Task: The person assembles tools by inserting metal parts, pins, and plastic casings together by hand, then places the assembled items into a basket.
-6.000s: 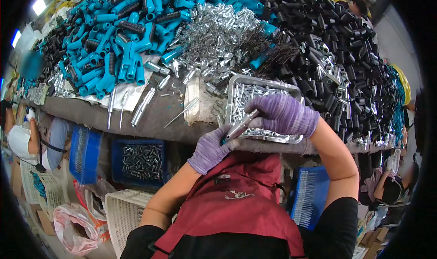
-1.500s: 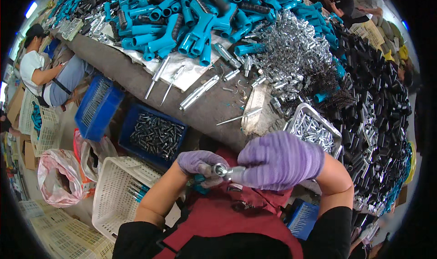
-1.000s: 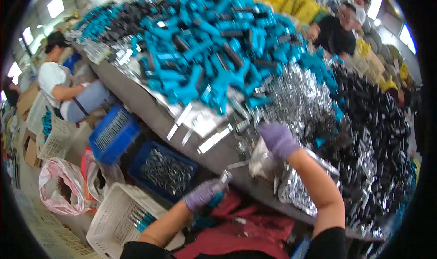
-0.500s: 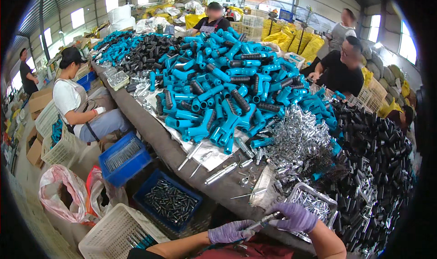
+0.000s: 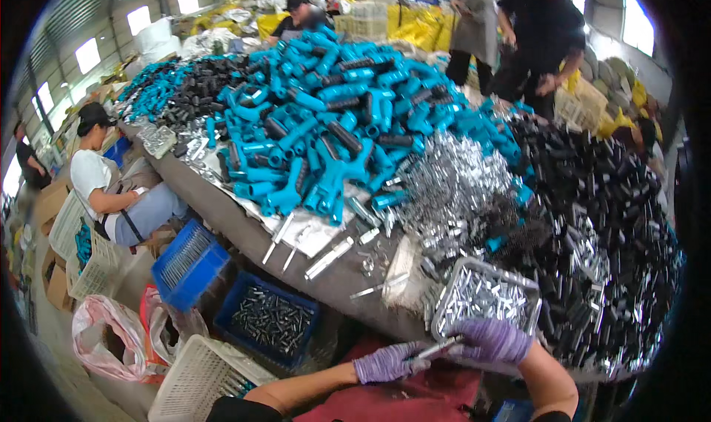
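Both my hands wear purple knit gloves and meet low in the middle, in front of the bench. A slim silver metal rod point(image 5: 438, 348) lies between them. My left hand point(image 5: 386, 363) is closed round its lower left end. At its upper right end, the curled fingers of my right hand point(image 5: 490, 340) close on it; the fingertips are partly hidden. Just beyond the right hand sits a metal tray point(image 5: 438, 320) of small silver cylindrical parts. Left of the tray, a thin metal rod point(image 5: 379, 285) and a thicker silver tube point(image 5: 329, 258) lie on the bench.
Teal plastic handles point(image 5: 326, 125) are heaped across the bench, with silver springs or small parts point(image 5: 459, 181) and black pieces point(image 5: 585, 244) at right. Blue bins point(image 5: 222, 263) and a white basket point(image 5: 167, 392) stand at lower left. Several people are around the bench.
The view has tilted down and shifted. My right hand has turned over the metal part, which now looks slimmer and more tilted. At the far right, a person in black has straightened up.
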{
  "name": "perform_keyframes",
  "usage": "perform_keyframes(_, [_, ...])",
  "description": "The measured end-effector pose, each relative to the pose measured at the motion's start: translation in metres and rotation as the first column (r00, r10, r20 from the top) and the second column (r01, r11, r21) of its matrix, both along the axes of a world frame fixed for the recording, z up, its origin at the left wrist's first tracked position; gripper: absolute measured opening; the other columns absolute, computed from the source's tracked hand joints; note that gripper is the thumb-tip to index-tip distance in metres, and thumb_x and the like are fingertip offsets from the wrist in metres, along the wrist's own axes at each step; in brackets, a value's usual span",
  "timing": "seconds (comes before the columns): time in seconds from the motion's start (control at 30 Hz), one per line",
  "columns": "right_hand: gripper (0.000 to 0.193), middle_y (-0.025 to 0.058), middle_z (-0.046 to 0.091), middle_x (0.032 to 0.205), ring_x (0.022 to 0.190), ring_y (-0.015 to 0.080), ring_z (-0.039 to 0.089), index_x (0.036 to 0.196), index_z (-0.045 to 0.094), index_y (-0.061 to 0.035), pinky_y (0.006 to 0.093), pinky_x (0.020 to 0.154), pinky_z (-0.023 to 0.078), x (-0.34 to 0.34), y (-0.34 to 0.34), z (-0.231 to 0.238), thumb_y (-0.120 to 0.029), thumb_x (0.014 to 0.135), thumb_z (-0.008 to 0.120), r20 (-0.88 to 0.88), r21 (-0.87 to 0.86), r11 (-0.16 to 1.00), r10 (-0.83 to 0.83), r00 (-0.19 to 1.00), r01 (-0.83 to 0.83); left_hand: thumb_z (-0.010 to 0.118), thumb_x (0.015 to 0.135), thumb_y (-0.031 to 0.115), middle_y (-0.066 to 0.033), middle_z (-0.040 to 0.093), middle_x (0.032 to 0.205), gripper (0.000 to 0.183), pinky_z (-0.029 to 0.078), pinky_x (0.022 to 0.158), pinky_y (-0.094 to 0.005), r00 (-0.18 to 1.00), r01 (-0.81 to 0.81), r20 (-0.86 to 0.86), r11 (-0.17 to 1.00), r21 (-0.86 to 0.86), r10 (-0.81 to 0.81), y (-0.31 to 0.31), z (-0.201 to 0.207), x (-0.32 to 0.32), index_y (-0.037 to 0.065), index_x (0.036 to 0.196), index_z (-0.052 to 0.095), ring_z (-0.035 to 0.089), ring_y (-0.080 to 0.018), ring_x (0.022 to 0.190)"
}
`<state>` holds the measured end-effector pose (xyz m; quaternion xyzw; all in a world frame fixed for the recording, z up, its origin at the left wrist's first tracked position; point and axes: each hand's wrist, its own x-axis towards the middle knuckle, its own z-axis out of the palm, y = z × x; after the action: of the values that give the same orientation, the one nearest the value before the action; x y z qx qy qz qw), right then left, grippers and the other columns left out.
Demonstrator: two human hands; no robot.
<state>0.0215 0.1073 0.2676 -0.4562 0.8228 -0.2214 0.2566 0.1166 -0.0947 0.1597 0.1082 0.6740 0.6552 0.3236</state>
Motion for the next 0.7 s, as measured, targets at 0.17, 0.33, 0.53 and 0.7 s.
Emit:
perform_keyframes(0.17, [0.043,0.0207,0.059,0.092,0.087,0.0375,0.057,0.105,0.056,-0.0042,0.0406,0.075,0.046,-0.01,-0.006,0.003,-0.04,0.082,0.055,0.008,0.049,0.999,0.017,1.0,-0.017,0.054,0.085,0.034,-0.008,0.058,0.091,0.043,0.045,0.073,-0.0306,0.975,-0.117,-0.186,0.993,0.015,0.117,-0.003,0.017,-0.007,0.006,0.117,0.048,0.055,-0.0166,0.082])
perform_keyframes(0.33, [0.045,0.0171,0.058,0.076,0.075,0.0338,0.058,0.081,0.057,-0.0047,0.0421,0.064,0.045,-0.017,-0.005,0.001,-0.05,0.08,0.053,-0.1,0.159,0.987,-0.011,0.995,0.026,0.058,0.085,0.031,-0.0035,0.06,0.087,0.038,0.046,0.068,-0.0261,0.988,-0.109,-0.11,0.993,-0.034,0.105,0.0,0.005,-0.01,0.004,0.111,0.05,0.056,-0.0089,0.081])
perform_keyframes(0.53, [0.035,0.0132,0.058,0.081,0.076,0.03,0.059,0.097,0.058,-0.007,0.0377,0.065,0.046,-0.007,0.012,-0.004,-0.036,0.079,0.061,0.113,-0.012,0.985,-0.171,0.979,0.173,0.055,0.08,0.05,-0.0158,0.059,0.091,0.053,0.044,0.074,-0.0351,0.988,-0.152,-0.023,0.988,0.02,0.152,0.008,-0.008,0.0,0.007,0.11,0.052,0.058,-0.0273,0.084])
perform_keyframes(0.7, [0.038,0.0148,0.058,0.082,0.079,0.0306,0.059,0.098,0.058,-0.0054,0.0386,0.068,0.046,-0.004,0.004,0.001,-0.039,0.08,0.059,0.039,0.215,0.972,-0.102,0.994,0.092,0.057,0.08,0.049,-0.015,0.058,0.092,0.053,0.044,0.075,-0.0341,0.987,-0.117,-0.128,0.986,-0.12,0.102,0.009,0.006,0.0,0.006,0.111,0.052,0.058,-0.0251,0.085])
